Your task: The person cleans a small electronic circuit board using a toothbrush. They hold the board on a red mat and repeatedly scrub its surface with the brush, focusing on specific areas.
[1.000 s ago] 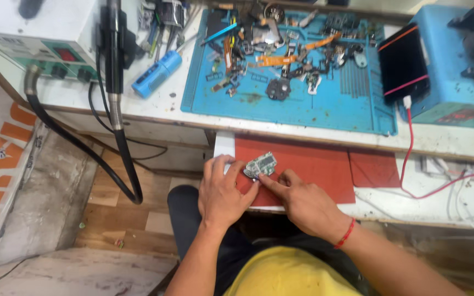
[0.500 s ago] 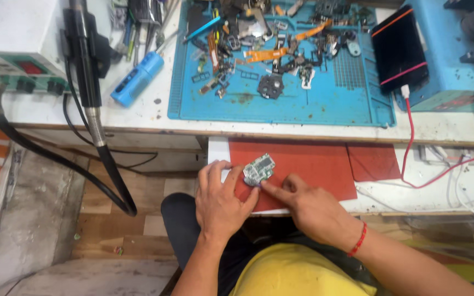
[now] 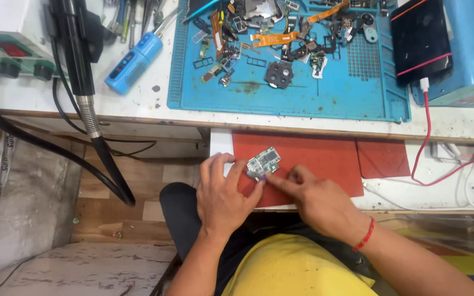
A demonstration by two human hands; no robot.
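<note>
A small green and silver circuit board [image 3: 264, 162] rests on a red mat [image 3: 314, 156] on a pull-out shelf in front of me. My left hand [image 3: 223, 192] grips the board's left edge between thumb and fingers. My right hand [image 3: 316, 200] lies on the mat with its fingertips against the board's lower right edge. A red thread band circles my right wrist.
Above, a blue work mat [image 3: 292, 87] carries several loose phone parts and flex cables. A blue cylindrical tool [image 3: 134, 55] lies left of it. A black hose and handpiece [image 3: 80, 82] hang down at left. A dark phone [image 3: 421, 41] with a red cable [image 3: 429, 142] sits at right.
The view has shifted, so the bench sits higher and larger in frame. Both hands stay on the circuit board; its position on the red mat looks the same.
</note>
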